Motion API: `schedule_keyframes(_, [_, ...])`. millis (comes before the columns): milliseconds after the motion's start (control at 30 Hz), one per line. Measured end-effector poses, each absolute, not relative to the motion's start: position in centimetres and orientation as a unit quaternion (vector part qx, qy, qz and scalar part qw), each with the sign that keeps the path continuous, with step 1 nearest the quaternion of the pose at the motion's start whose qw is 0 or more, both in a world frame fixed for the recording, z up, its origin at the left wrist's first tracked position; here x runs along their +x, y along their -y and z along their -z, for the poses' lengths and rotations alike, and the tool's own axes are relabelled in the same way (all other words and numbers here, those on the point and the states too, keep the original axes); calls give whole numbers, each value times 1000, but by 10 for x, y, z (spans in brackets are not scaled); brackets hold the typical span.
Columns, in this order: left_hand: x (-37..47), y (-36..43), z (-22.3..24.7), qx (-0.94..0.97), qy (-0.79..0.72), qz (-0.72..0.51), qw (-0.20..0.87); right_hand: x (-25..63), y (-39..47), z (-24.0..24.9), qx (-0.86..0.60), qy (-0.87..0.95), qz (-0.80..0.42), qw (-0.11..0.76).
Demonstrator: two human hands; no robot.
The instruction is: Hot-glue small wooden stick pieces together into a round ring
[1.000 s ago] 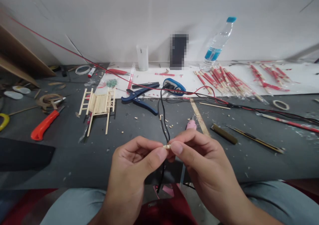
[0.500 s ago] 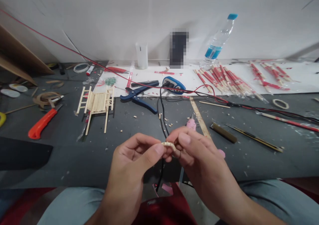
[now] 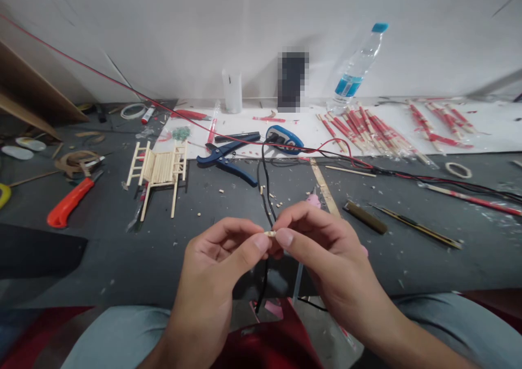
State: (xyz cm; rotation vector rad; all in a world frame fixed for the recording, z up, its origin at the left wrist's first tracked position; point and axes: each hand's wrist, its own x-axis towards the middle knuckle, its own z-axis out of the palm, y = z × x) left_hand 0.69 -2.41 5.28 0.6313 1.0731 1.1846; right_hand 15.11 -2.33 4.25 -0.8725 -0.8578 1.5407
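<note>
Two hands meet above the near side of the dark table [image 3: 138, 268]: left-hand [image 3: 222, 263] and right-hand [image 3: 334, 257] thumbs and fingers pinch opposite ends of one short pale piece [image 3: 269, 234], apart from everything else built. A pink glue gun [image 3: 313, 199] sits just beyond the right hand, crowding that side; leftward, the tabletop offers more room. Farther left, a chair-like stick model [image 3: 161, 167] looks largely assembled, its slats and legs joined. Beyond lie a blue cutter [image 3: 230, 165] and, far right, red-wrapped sticks [image 3: 373, 132], seemingly unused.

Blue-capped bottle [image 3: 349, 85], white cylinder [image 3: 232, 92], brown board [image 3: 35, 88]
</note>
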Motion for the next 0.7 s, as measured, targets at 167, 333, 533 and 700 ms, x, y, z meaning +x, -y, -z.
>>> schedule_keyframes(167, [7,23,-51,277,-470,-517,660,151,23,-43,-372,352,-656,554])
schedule_keyframes(333, [7,23,-50,298,-489,-525,630,151,25,-42,-392,363,-647,544])
schedule_keyframes(533, [7,22,-50,315,-494,-528,615,151,26,-45,-407,363,-644,536])
schedule_keyframes(700, [6,24,-48,328,-485,-525,618,151,27,-44,-403,361,-651,532])
